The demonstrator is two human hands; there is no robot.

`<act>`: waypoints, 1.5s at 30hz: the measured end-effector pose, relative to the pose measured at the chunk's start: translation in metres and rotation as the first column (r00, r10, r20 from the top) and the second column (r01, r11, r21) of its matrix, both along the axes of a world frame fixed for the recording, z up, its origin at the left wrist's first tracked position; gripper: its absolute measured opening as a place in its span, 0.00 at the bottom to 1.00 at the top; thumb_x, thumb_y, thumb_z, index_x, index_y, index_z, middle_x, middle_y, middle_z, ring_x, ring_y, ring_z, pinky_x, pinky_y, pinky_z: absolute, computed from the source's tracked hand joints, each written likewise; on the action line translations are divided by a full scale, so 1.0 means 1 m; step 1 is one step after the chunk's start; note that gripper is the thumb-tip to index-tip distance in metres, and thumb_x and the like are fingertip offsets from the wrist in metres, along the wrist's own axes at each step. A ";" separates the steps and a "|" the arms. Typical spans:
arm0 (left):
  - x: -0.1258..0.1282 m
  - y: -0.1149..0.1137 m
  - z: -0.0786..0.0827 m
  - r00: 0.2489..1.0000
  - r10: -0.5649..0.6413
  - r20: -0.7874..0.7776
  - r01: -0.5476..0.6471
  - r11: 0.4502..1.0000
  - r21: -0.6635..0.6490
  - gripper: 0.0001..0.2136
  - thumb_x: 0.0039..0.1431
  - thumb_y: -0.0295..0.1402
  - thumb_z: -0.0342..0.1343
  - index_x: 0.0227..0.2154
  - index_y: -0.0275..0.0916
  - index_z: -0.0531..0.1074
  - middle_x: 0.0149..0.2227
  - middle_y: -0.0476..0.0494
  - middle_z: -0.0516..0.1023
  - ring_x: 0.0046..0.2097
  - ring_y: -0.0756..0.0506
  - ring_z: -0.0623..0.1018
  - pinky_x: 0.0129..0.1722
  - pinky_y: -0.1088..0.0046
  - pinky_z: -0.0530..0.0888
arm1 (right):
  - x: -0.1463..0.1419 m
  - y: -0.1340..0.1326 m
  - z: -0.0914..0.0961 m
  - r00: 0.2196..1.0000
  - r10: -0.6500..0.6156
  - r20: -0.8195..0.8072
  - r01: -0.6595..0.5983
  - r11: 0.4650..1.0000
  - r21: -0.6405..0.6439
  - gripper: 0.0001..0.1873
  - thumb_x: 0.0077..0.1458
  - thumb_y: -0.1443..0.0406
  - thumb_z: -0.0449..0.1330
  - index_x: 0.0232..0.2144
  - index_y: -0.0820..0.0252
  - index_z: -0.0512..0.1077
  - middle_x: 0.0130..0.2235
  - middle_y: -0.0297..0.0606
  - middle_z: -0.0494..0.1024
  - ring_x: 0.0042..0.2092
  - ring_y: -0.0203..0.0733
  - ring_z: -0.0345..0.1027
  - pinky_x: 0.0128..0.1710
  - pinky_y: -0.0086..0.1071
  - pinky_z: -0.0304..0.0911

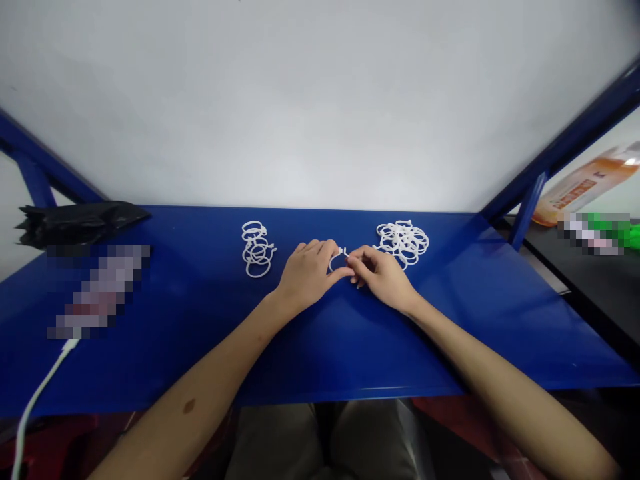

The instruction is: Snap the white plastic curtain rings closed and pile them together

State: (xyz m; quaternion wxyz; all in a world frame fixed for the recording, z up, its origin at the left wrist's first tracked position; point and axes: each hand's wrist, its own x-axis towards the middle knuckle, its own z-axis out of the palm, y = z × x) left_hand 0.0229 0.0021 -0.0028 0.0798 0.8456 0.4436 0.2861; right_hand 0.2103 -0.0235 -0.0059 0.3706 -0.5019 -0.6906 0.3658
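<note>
Between my two hands is a white plastic ring (331, 263) with small knobs at its top, partly hidden by my fingers. My left hand (311, 270) pinches the ring from the left, thumb reaching across toward the other hand. From the right, my right hand (379, 274) grips the same ring with bent fingers. A small pile of similar white rings (258, 252) lies to the left of my left hand. Just behind my right hand sits a bigger, tangled heap of white rings (403, 240).
The blue table (200, 333) has blue posts and a white back panel (300, 107). A black plastic bag (85, 223) lies at the far left, near a blurred-out item with a white cable (43, 387). Beyond the right edge, a bottle of orange liquid (585, 187) rests on a dark surface.
</note>
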 end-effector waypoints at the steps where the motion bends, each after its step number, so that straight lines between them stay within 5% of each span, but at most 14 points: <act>1: 0.000 0.000 0.002 0.999 -0.016 0.050 0.018 0.999 -0.039 0.12 0.61 0.43 0.61 0.33 0.40 0.69 0.31 0.48 0.76 0.36 0.45 0.74 0.39 0.68 0.67 | 0.000 0.001 -0.001 1.000 -0.005 0.002 0.005 1.000 0.007 0.14 0.65 0.55 0.54 0.36 0.58 0.70 0.26 0.32 0.76 0.26 0.36 0.71 0.29 0.30 0.66; 7: -0.003 0.003 0.009 0.938 0.007 0.346 0.113 0.939 -0.326 0.14 0.64 0.40 0.56 0.24 0.39 0.69 0.21 0.55 0.69 0.24 0.52 0.66 0.27 0.74 0.62 | 0.004 0.004 -0.003 0.984 0.005 0.178 -0.044 0.976 0.215 0.10 0.66 0.60 0.54 0.38 0.57 0.72 0.31 0.34 0.79 0.28 0.36 0.71 0.32 0.30 0.65; 11: -0.004 0.008 0.001 0.931 0.020 0.365 0.110 0.937 -0.331 0.11 0.61 0.37 0.60 0.26 0.39 0.69 0.22 0.55 0.71 0.25 0.52 0.68 0.28 0.75 0.63 | 0.007 0.002 -0.004 0.953 0.030 0.301 -0.123 0.947 0.297 0.09 0.67 0.63 0.54 0.34 0.58 0.71 0.31 0.36 0.78 0.30 0.36 0.70 0.33 0.29 0.62; 19: -0.002 0.004 -0.001 0.948 -0.056 0.313 0.142 0.956 -0.257 0.09 0.65 0.30 0.52 0.29 0.40 0.73 0.27 0.52 0.77 0.30 0.50 0.73 0.33 0.74 0.66 | 0.004 -0.007 -0.001 0.898 0.010 0.439 -0.227 0.867 0.444 0.14 0.70 0.61 0.49 0.37 0.60 0.71 0.33 0.39 0.77 0.31 0.38 0.69 0.31 0.30 0.61; 22: -0.006 0.009 0.004 0.983 -0.047 0.179 0.078 0.982 -0.174 0.07 0.65 0.36 0.55 0.32 0.41 0.73 0.32 0.48 0.79 0.37 0.46 0.75 0.38 0.70 0.68 | 0.008 -0.003 0.002 0.895 -0.042 0.444 -0.192 0.863 0.468 0.15 0.70 0.59 0.50 0.39 0.60 0.73 0.35 0.41 0.79 0.34 0.41 0.72 0.35 0.33 0.65; 25: -0.023 0.019 0.007 0.991 0.108 -0.083 -0.105 0.994 0.038 0.09 0.65 0.41 0.55 0.38 0.41 0.73 0.40 0.41 0.79 0.45 0.38 0.73 0.46 0.61 0.68 | 0.022 0.009 0.005 0.888 -0.189 0.419 -0.069 0.847 0.528 0.15 0.69 0.60 0.50 0.42 0.59 0.75 0.39 0.44 0.79 0.39 0.44 0.73 0.41 0.37 0.67; 29: -0.054 0.032 0.006 0.823 0.459 -0.334 -0.406 0.887 0.219 0.12 0.62 0.39 0.55 0.43 0.37 0.73 0.45 0.30 0.76 0.49 0.31 0.72 0.46 0.54 0.68 | 0.049 0.027 0.007 0.800 -0.456 0.390 0.161 0.789 0.593 0.17 0.67 0.62 0.51 0.44 0.61 0.78 0.41 0.47 0.78 0.38 0.46 0.72 0.40 0.40 0.68; 36: -0.080 0.044 0.000 0.729 0.461 -0.507 -0.447 0.881 0.158 0.09 0.60 0.36 0.54 0.36 0.39 0.76 0.45 0.33 0.78 0.49 0.30 0.72 0.46 0.53 0.69 | 0.059 0.034 0.002 0.694 -0.573 0.437 0.316 0.787 0.530 0.10 0.61 0.64 0.56 0.40 0.62 0.77 0.37 0.44 0.80 0.33 0.43 0.71 0.36 0.37 0.64; 45: -0.077 0.044 0.006 0.791 0.471 -0.391 -0.446 0.881 0.159 0.08 0.60 0.36 0.54 0.31 0.40 0.75 0.41 0.33 0.78 0.48 0.31 0.72 0.46 0.51 0.68 | 0.052 0.035 -0.004 0.517 -0.598 0.613 0.341 0.800 0.493 0.10 0.62 0.62 0.55 0.36 0.61 0.74 0.39 0.49 0.78 0.37 0.48 0.72 0.30 0.35 0.59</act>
